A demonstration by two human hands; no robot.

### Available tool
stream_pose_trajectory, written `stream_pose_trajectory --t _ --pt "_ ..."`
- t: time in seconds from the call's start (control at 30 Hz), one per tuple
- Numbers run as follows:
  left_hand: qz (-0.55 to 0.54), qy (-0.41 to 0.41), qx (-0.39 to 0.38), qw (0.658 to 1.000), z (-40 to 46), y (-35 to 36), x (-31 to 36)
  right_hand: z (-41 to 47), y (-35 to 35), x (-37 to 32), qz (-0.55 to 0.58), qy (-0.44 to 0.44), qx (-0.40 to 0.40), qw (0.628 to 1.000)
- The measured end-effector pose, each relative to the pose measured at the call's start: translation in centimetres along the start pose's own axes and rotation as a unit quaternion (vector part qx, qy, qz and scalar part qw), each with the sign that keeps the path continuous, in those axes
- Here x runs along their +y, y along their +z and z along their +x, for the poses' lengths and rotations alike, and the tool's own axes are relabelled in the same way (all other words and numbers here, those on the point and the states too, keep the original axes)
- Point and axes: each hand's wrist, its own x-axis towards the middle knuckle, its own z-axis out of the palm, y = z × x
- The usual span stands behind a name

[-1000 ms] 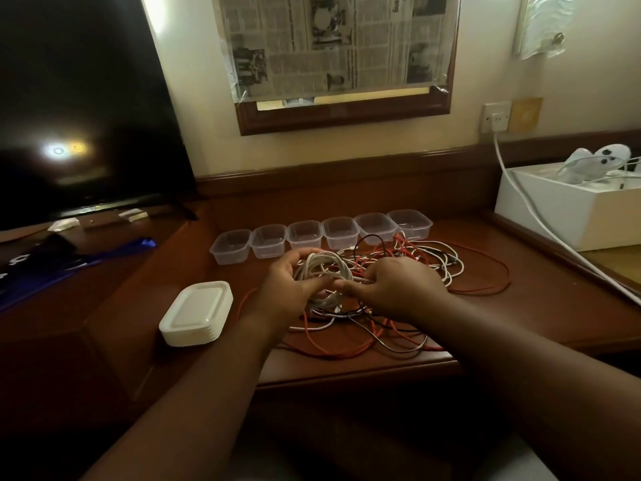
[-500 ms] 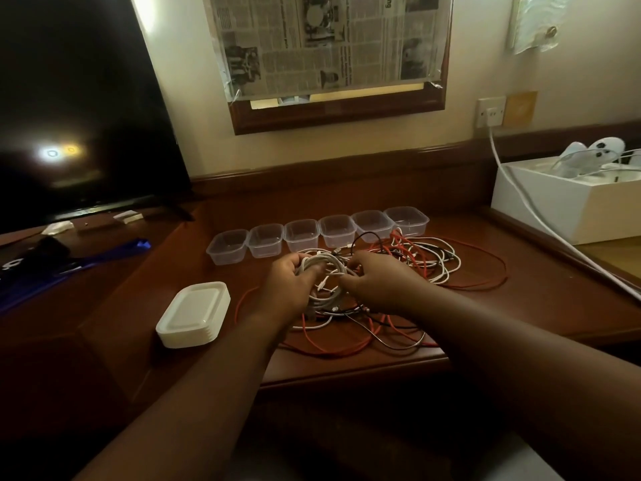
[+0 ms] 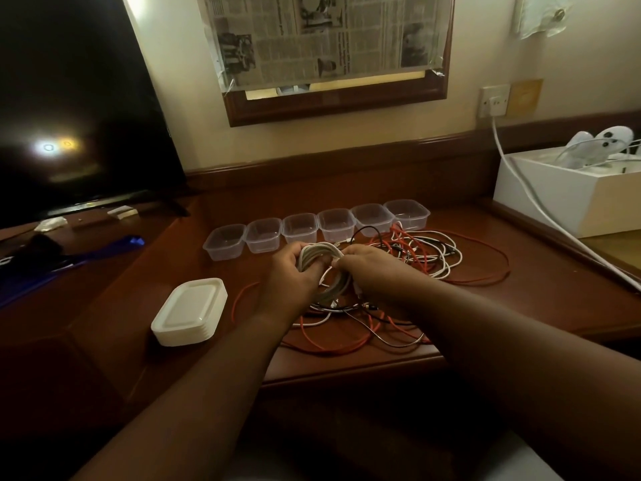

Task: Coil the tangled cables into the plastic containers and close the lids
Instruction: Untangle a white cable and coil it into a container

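Dark wooden desk [image 3: 541,300]. Row of six clear containers [image 3: 317,229] toward the back, lids off. Stack of white lids [image 3: 190,311] at left front. Tangle of red, white and black cables [image 3: 426,258] mid-desk. White box [image 3: 569,199] at right rear corner.

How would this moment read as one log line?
step: coiling | left hand: grips white cable coil | right hand: pinches it | containers: empty, lidless

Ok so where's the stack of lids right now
In the head view the stack of white lids sits on the desk to the left of the left hand, nearer the front edge than the row of clear containers.
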Motion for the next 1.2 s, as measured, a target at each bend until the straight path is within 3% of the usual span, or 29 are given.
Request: stream_pose_trajectory --t 0.13,0.2,0.3,0.37,0.5,0.67,0.93,1.0,1.07,1.2 --pt "0.003 -0.007 -0.028 1.000 0.1 -0.2 0.0 0.2 -0.4 0.3 0.043 0.030 -0.012 0.999" --pt "-0.083 -0.074 -0.065 0.992 -0.1 -0.4 0.6 0.2 -0.7 0.6 0.098 0.050 -0.024 0.994" --pt "-0.269 -0.176 -0.113 0.940 -0.3 -1.0 1.1 0.3 -1.1 1.1 0.206 0.082 -0.049 0.974" --pt "-0.323 -0.199 -0.123 0.917 0.1 -1.3 0.6 0.4 -1.1 1.1 0.235 0.086 -0.052 0.967" --pt "-0.318 -0.199 -0.115 0.920 0.9 -1.6 -0.4 1.6 -1.2 1.0 0.183 0.069 -0.033 0.980" --pt "-0.191 -0.159 -0.110 0.962 2.3 -2.4 -1.6 4.9 -1.4 1.1 0.057 0.039 -0.016 0.998" --pt "-0.214 -0.210 0.041 0.953 10.3 -5.5 -7.4 14.3 0.3 0.2 0.078 0.015 -0.093 0.992" --pt "-0.212 -0.208 0.081 0.951 13.0 -6.8 -9.3 17.3 1.2 0.5 0.012 -0.007 -0.070 0.997" --pt "-0.195 -0.213 0.134 0.948 15.8 -8.1 -11.5 20.2 2.1 1.1 -0.141 -0.057 -0.059 0.987" --pt "-0.148 -0.244 0.229 0.931 20.6 -10.0 -16.1 24.6 3.6 4.2 -0.458 -0.090 -0.123 0.876"
